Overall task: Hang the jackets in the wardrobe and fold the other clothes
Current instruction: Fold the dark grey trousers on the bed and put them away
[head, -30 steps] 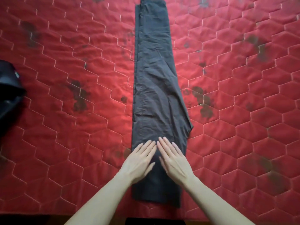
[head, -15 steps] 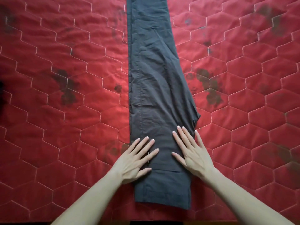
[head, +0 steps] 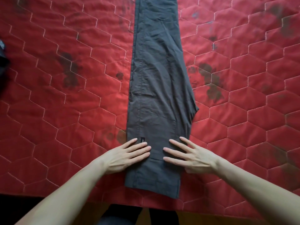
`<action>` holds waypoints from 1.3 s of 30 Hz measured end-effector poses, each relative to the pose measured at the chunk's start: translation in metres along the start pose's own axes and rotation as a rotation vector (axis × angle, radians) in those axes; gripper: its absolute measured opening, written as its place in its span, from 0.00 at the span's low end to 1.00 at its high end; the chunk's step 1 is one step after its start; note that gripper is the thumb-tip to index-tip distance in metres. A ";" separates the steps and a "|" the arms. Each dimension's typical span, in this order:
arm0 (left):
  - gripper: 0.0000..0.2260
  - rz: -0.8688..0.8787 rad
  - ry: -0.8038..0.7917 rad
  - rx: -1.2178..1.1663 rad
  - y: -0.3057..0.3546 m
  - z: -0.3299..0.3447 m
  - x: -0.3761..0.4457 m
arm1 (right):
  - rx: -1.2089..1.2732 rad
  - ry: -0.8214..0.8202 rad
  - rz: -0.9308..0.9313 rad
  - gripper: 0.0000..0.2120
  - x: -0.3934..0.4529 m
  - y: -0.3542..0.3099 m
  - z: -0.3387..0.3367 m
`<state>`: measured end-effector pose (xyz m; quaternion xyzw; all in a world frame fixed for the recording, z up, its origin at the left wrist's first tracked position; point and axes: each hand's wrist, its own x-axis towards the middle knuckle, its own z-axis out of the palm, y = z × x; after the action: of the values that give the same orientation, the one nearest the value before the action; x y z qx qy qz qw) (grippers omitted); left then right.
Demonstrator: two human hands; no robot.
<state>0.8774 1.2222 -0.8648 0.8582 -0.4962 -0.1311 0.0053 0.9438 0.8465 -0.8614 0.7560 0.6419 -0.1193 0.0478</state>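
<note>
A pair of dark grey trousers (head: 159, 82) lies folded lengthwise, leg on leg, stretching away from me across the red quilted bedspread (head: 65, 111); the far end runs out of the top of the view. The waist end is nearest me. My left hand (head: 126, 155) lies flat on the left edge of the trousers with straight fingers pointing right. My right hand (head: 191, 157) rests flat on the right edge, fingers spread and pointing left. A narrow strip of cloth separates the fingertips.
The bedspread has hexagon stitching and dark blotches. Its near edge (head: 211, 208) runs along the bottom, with floor and my legs below. A dark garment (head: 2, 52) shows at the far left edge.
My hands have slid apart to the outer edges of the trousers and turned so the fingers point inward. The view has tilted down, showing the bed's near edge.
</note>
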 end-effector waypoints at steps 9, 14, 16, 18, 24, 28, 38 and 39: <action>0.35 -0.091 -0.023 -0.144 0.012 -0.004 0.004 | 0.043 0.170 0.170 0.25 0.013 -0.036 0.009; 0.38 -0.071 -0.004 -0.291 0.008 0.000 0.003 | 0.226 0.129 0.252 0.32 0.015 -0.041 0.005; 0.38 -0.110 0.055 -0.409 0.006 -0.002 0.001 | 0.339 0.159 0.291 0.36 0.014 -0.038 0.004; 0.34 -0.294 0.171 -0.670 0.014 -0.007 0.000 | 0.561 0.249 0.389 0.36 0.013 -0.038 0.004; 0.13 -0.924 0.529 -0.886 0.034 -0.034 0.025 | 0.977 0.667 0.935 0.12 0.040 -0.051 -0.016; 0.12 -1.132 0.584 -1.053 0.011 -0.035 0.043 | 1.076 0.689 1.202 0.08 0.061 -0.048 -0.022; 0.18 -1.290 0.611 -1.118 -0.025 -0.027 0.061 | 0.778 0.513 1.588 0.14 0.082 -0.018 -0.018; 0.18 -1.294 0.599 -1.096 -0.027 -0.029 0.062 | 0.754 0.508 1.588 0.15 0.082 -0.016 -0.019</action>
<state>0.9363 1.1791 -0.8543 0.8451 0.2386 -0.0975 0.4683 0.9420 0.9321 -0.8610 0.9444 -0.1571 -0.0833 -0.2766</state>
